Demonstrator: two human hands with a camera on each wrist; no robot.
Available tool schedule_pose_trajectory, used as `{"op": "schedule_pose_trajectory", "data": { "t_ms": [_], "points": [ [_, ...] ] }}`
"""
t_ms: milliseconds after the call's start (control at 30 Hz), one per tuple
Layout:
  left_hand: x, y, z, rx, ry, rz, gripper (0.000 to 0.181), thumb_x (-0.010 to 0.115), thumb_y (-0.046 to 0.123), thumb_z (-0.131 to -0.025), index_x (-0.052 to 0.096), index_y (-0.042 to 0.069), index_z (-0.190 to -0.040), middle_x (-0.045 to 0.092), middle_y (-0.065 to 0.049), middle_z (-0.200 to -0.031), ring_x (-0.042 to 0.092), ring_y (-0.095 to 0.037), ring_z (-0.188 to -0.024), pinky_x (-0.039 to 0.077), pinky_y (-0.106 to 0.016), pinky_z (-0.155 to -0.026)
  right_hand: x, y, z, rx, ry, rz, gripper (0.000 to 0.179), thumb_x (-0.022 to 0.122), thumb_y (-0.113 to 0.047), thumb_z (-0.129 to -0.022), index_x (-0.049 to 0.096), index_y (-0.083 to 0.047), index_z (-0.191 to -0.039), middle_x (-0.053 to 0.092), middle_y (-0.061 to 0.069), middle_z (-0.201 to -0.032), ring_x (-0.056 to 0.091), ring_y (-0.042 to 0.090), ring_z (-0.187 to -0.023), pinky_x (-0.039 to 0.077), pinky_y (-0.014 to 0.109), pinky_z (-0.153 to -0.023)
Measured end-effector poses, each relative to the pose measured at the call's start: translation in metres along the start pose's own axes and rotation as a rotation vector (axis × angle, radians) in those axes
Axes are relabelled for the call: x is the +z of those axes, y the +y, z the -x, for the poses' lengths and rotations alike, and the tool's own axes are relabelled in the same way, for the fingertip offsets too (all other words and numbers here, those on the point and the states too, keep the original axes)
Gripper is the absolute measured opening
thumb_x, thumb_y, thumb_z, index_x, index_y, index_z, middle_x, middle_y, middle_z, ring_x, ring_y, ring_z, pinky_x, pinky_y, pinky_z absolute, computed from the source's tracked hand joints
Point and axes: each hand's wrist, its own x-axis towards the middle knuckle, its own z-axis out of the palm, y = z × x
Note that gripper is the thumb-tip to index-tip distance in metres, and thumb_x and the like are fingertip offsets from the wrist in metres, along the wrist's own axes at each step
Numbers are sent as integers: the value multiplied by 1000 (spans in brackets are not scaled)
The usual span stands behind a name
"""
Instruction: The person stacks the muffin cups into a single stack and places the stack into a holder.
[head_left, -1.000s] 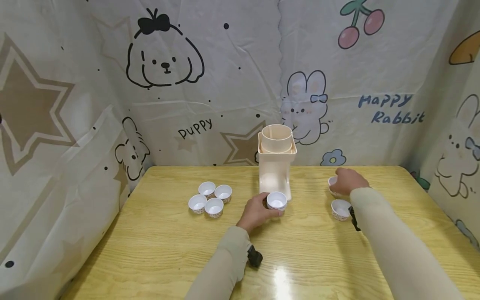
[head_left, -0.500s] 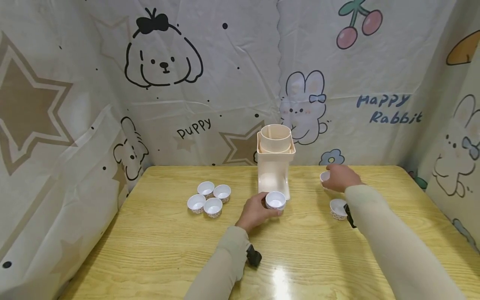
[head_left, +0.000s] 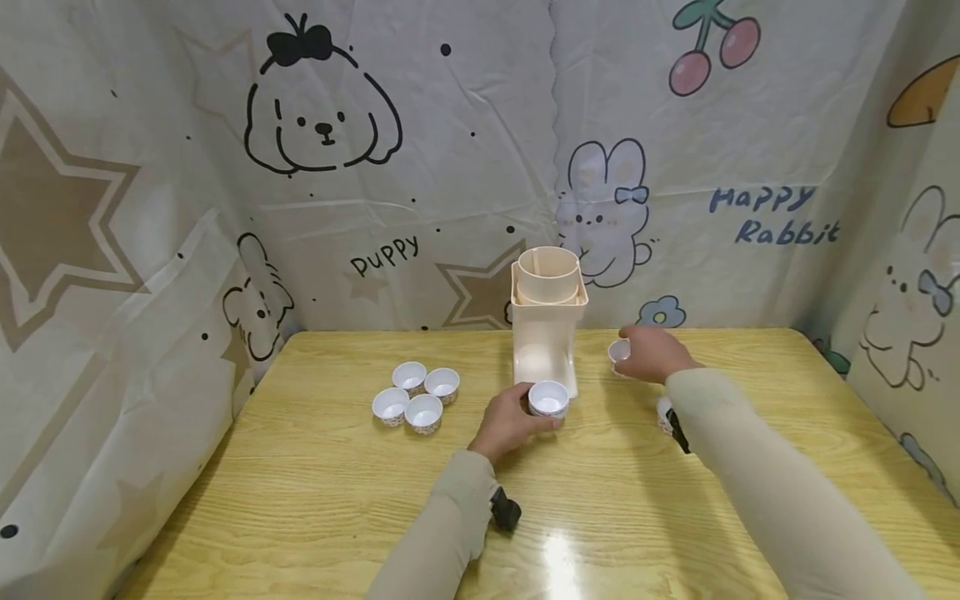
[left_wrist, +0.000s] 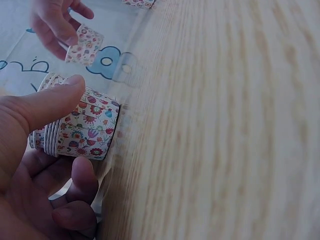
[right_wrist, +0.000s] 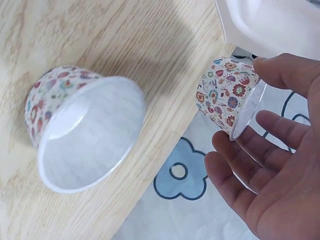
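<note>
My left hand point(head_left: 510, 423) grips a nested stack of paper baking cups point(left_wrist: 90, 125), thumb on one side and fingers on the other. The stack stands upright on the table, with several rims layered at its top. My right hand point(head_left: 658, 356) pinches a single flower-printed baking cup point(right_wrist: 227, 95) near its rim, between thumb and fingertips. That cup appears lifted off the table, to the right of the stack. Another baking cup point(right_wrist: 90, 132) sits on the table below the right wrist, partly hidden by the wrist strap in the head view.
A cream plastic holder point(head_left: 544, 333) with a round tube point(head_left: 549, 275) on top stands just behind the stack. To the left, several baking cups point(head_left: 424, 413) stand close together. The printed cloth point(head_left: 450, 150) encloses the table's point(head_left: 315, 500) back and sides.
My right hand has carried its baking cup leftward, nearer the holder and the stack. My left hand keeps its grip on the stack in the same place. The view has shifted slightly.
</note>
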Motion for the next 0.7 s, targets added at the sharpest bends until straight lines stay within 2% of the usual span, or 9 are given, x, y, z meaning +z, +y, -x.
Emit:
{"op": "schedule_pose_trajectory", "data": {
  "t_ms": [333, 700],
  "points": [
    [0, 0, 0, -3, -7, 11, 60, 88, 26, -74, 64, 11, -127, 70, -8, -121, 62, -25, -115, 47, -43, -104, 7, -24, -4, -79, 15, -10, 57, 67, -23, -86, 55, 8, -132, 61, 27, -131, 59, 42, -119, 47, 55, -102],
    [-1, 0, -1, 10, -5, 12, 62, 88, 25, -73, 64, 9, -127, 70, -9, -122, 63, -26, -115, 48, -44, -103, 6, -56, 2, -199, 65, 6, 54, 70, -23, -85, 59, 5, -129, 63, 25, -129, 60, 41, -118, 49, 53, -102]
  ]
}}
